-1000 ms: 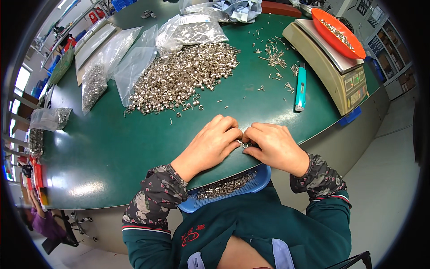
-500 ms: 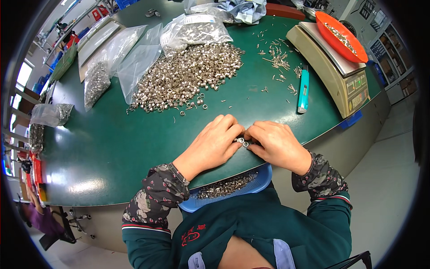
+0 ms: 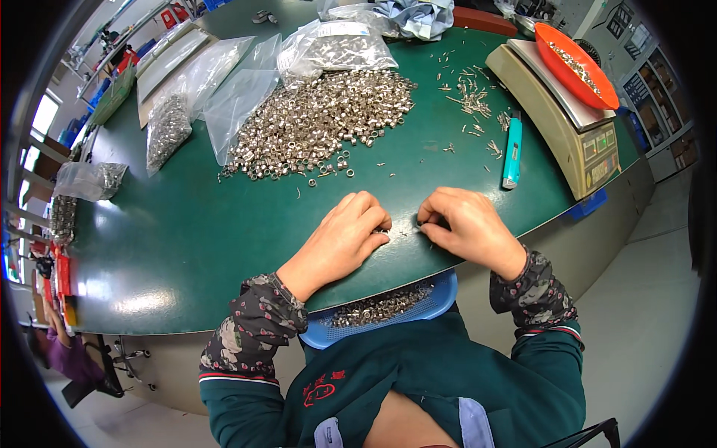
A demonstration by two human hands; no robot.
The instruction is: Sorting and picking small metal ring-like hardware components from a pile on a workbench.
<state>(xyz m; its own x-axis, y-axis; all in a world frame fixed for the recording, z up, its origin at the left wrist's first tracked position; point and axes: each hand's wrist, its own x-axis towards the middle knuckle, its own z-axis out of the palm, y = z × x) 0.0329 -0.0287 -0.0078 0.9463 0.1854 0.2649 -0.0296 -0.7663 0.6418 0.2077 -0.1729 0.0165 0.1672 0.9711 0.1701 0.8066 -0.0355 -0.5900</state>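
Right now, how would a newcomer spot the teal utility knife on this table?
On the green table, find the beige scale at the right. Just left of it, beside scattered slim metal pieces, lies the teal utility knife. Its length and bright colour set it apart from those small silvery pieces.

open green tabletop [image 3: 179,246] at near left, metal ring pile [image 3: 321,123] blocking ahead, teal cutter [image 3: 512,149] and scale [image 3: 556,127] at right

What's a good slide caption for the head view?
Left hand and right hand apart at a green tabletop, metal rings heaped beyond.
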